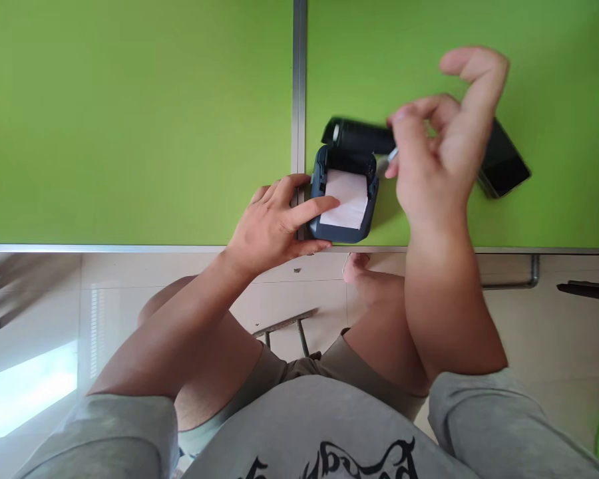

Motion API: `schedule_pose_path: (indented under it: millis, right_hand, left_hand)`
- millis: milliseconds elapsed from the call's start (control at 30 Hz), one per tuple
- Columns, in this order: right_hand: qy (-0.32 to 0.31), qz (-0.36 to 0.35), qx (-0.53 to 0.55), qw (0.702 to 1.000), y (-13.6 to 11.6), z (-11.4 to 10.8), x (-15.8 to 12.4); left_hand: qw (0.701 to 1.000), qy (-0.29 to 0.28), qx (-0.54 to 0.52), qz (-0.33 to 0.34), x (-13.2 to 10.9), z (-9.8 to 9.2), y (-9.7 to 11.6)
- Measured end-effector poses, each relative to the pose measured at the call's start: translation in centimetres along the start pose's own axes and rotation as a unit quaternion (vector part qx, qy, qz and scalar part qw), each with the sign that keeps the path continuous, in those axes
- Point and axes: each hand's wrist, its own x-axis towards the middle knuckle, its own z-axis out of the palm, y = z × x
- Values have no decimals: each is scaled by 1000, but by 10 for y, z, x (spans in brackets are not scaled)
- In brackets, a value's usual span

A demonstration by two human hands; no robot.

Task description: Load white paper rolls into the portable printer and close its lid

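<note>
A small dark-blue mini printer [342, 234] lies near the front edge of the green table, its lid raised. White paper [347, 189] fills its compartment. My left hand [274, 223] grips the printer from the left, one finger pressing on the paper and the thumb along the front side. Behind the compartment is a black, rounded part [362, 135] with a pale end; whether it is the lid or a separate piece I cannot tell. My right hand [442, 143], slightly blurred, is pinched at that part's right end, with a small whitish bit showing under the fingers.
A dark smartphone [506, 163] lies on the table [130, 120], partly behind my right hand. A metal strip [299, 73] divides the tabletop just left of the printer. My legs and a metal stool frame [287, 326] are below the front edge.
</note>
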Motion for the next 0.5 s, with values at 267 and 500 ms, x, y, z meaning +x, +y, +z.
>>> schedule_pose_path:
  millis: [267,500]
  right_hand:
    - [-8,132,-2,991,-1,-8,-43]
    - [-126,87,-125,980,19,-10,-51]
  left_hand:
    - [1000,-18,-6,-15,1,-1,2]
    - [996,-53,-18,-65,6,-3,3]
